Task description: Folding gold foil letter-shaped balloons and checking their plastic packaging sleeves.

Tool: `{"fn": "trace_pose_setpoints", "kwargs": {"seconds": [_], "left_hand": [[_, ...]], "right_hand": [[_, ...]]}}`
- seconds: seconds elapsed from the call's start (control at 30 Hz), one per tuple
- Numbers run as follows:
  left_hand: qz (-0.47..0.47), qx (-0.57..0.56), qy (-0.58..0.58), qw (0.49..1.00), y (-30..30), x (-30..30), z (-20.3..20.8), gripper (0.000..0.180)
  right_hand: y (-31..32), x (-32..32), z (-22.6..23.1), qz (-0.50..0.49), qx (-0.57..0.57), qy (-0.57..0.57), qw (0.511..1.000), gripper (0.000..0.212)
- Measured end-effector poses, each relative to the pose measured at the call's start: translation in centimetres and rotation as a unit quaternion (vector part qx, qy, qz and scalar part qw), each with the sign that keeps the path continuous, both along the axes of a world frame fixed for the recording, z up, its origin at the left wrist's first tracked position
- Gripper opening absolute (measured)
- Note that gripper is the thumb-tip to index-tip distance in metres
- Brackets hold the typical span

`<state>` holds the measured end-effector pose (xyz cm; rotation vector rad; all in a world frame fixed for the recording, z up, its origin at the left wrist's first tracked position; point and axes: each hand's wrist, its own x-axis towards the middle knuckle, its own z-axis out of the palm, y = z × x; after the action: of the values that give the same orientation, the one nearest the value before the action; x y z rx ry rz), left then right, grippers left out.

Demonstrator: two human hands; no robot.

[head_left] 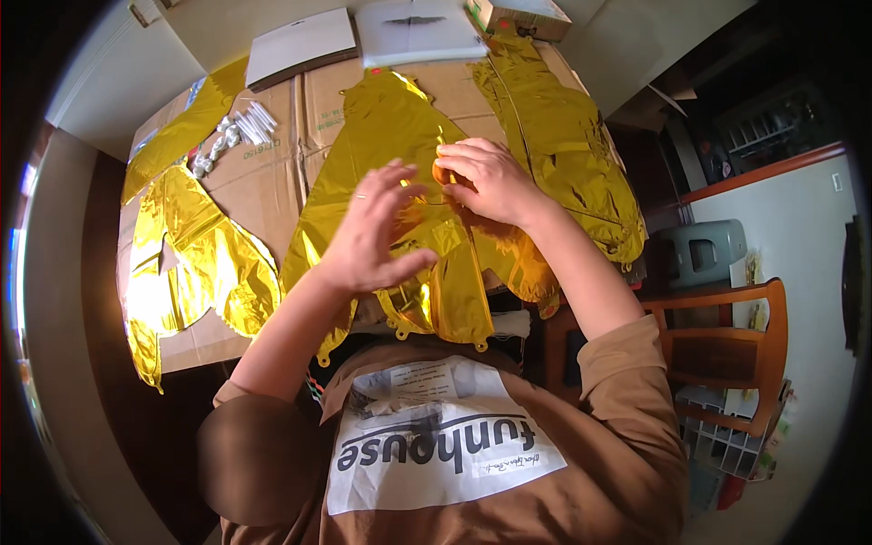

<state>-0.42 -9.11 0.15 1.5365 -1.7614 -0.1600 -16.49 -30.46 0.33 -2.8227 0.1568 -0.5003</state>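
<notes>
Flat golden foil balloons lie across the cardboard-covered table. My right hand pinches a raised fold of the middle foil balloon, just right of its centre. My left hand hovers over the same balloon, fingers apart and nothing in it. The lower end of this foil, with small tabs, hangs over the near table edge by my shirt. Another foil balloon spreads shiny and creased at the left. To the right lies a further large foil piece.
Short white tubes and small white crumpled bits sit on the cardboard at the left. At the back are a white flat box, a pale sheet and an open carton. A wooden chair and grey-green stool stand right.
</notes>
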Motion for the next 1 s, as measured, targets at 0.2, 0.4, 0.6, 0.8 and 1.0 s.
{"fn": "trace_pose_setpoints", "kwargs": {"seconds": [0.2,0.4,0.6,0.8,1.0], "left_hand": [[0.147,0.071,0.05,0.985,6.2,3.0,0.8,0.047],[0.134,0.065,-0.103,0.983,8.3,3.7,-0.1,0.047],[0.15,0.087,-0.108,0.979,9.1,3.4,-0.5,0.048],[0.158,0.113,-0.106,0.975,9.3,3.0,0.0,0.047],[0.169,0.125,-0.114,0.971,9.7,2.7,0.5,0.048]], "right_hand": [[0.1,-0.1,-0.4,-0.001,0.004,-0.008,1.0,0.034],[-0.1,-0.1,-0.4,0.005,-0.005,-0.005,1.0,0.036],[-0.2,0.1,-0.7,0.004,-0.011,0.007,1.0,0.037],[-0.2,0.0,-0.7,-0.003,-0.013,0.005,1.0,0.038],[0.4,0.4,-0.3,0.0,-0.004,-0.002,1.0,0.037]]}}
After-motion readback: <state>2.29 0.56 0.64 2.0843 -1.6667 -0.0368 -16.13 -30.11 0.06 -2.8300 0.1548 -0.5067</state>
